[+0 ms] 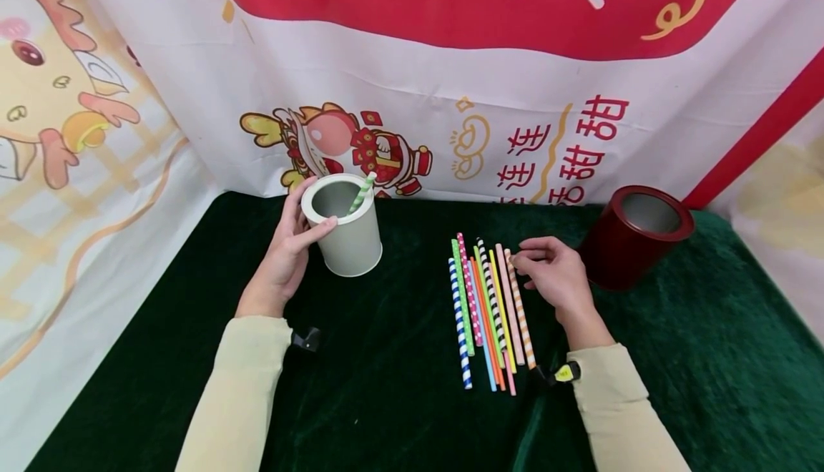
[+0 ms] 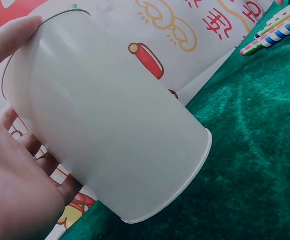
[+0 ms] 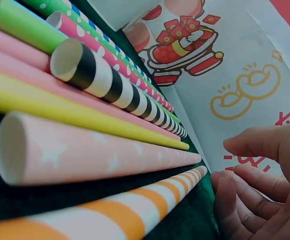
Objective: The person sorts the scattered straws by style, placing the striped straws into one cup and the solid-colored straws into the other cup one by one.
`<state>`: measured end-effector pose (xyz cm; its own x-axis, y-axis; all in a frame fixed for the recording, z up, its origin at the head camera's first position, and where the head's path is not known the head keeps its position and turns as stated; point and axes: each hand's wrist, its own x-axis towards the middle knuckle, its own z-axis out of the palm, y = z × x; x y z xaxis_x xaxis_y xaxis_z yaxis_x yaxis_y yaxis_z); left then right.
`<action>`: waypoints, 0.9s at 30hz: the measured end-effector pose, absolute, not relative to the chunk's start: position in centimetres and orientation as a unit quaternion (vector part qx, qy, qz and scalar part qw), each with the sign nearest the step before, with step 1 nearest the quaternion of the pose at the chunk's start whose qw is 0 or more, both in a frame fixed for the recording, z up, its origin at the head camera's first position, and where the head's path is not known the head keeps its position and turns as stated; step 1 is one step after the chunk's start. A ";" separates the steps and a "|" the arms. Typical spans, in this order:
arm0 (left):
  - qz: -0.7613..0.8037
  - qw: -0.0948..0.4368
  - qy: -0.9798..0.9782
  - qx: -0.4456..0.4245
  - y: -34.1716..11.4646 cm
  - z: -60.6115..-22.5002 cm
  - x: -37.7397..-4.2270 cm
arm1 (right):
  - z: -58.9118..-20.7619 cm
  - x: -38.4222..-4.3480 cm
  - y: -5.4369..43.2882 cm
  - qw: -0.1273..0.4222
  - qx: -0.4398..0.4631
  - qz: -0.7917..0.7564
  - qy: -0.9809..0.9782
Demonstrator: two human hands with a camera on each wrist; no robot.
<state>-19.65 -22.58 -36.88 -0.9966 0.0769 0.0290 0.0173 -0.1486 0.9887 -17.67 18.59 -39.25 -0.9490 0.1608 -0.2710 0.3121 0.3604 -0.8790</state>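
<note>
Gripping the white can with the left hand near the far edge of the desk. Holding the right hand with fingers parted beside the orange-striped straw, left of the red can near the far right corner

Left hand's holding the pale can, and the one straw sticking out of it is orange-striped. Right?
Not quite: the straw sticking out of the pale can is green-striped, as the head view shows. The left hand does hold that can.
</note>
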 end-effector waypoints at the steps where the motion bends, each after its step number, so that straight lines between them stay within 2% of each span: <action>1: 0.757 0.020 0.652 0.035 -22.6 -36.9 -19.6 | -39.3 -17.7 18.6 0.069 0.144 -0.546 0.822; 27: 0.752 0.011 0.658 0.037 -22.6 -37.1 -19.6 | -39.9 -17.7 18.2 0.068 0.133 -0.497 0.855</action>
